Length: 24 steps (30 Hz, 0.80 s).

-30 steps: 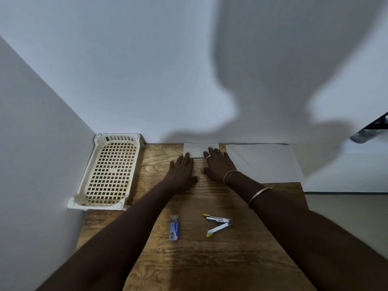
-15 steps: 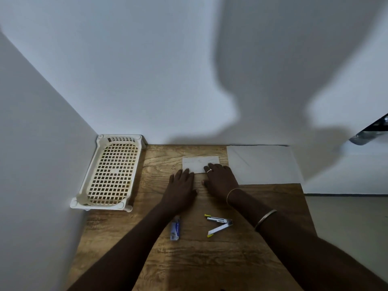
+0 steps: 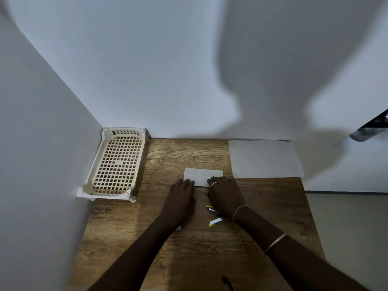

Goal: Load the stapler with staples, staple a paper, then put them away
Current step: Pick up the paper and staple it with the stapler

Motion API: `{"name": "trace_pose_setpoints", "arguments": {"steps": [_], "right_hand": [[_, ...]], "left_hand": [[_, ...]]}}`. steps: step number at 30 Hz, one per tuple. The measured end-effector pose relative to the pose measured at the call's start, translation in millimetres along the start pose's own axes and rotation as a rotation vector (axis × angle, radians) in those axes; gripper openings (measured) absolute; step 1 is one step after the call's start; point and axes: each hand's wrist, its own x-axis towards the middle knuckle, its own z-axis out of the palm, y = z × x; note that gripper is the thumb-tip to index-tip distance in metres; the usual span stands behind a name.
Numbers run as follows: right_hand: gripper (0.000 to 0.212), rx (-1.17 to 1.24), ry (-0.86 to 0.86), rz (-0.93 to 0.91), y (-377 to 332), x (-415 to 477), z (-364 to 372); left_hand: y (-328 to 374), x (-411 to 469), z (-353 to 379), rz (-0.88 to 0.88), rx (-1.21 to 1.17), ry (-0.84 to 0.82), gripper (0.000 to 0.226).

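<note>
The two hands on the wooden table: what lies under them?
Under the fingertips of the left hand and right hand lies the small white folded paper. The right wrist partly covers the open white-and-yellow stapler. The left forearm hides almost all of a small object.

Bare forearms; the right hand [image 3: 225, 193] wears a ring [image 3: 213, 183], thin wrist cord [image 3: 239, 210] and metal bangle [image 3: 275, 243].

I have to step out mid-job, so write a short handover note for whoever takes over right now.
Left hand and right hand: flat, palms down, fingertips on the near edge of the small paper, gripping nothing.
Stapler: lying open on the table, partly under the right wrist.
Staple box: mostly hidden under the left forearm.
Basket: at the left wall.
Large sheet: far right.
Done: no sign of loading or stapling.
Left: load, staple, put away.
</note>
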Motion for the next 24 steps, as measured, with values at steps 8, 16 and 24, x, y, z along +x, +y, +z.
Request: {"name": "trace_pose_setpoints", "arguments": {"steps": [8, 16, 24], "right_hand": [[0.02, 0.755, 0.163, 0.74, 16.1, -0.9, -11.2], [0.005, 1.16, 0.035, 1.008, 14.6, 10.1, -16.5], [0.022, 1.214, -0.032, 1.037, 14.5, 12.2, -22.5]], "left_hand": [[4.8, -5.9, -14.8, -0.299, -0.482, 0.226, 0.05], [6.5, 6.1, -17.9, -0.514, -0.695, 0.232, 0.031], [3.6, 1.4, -16.3, -0.592, -0.795, 0.224, 0.037]]}}
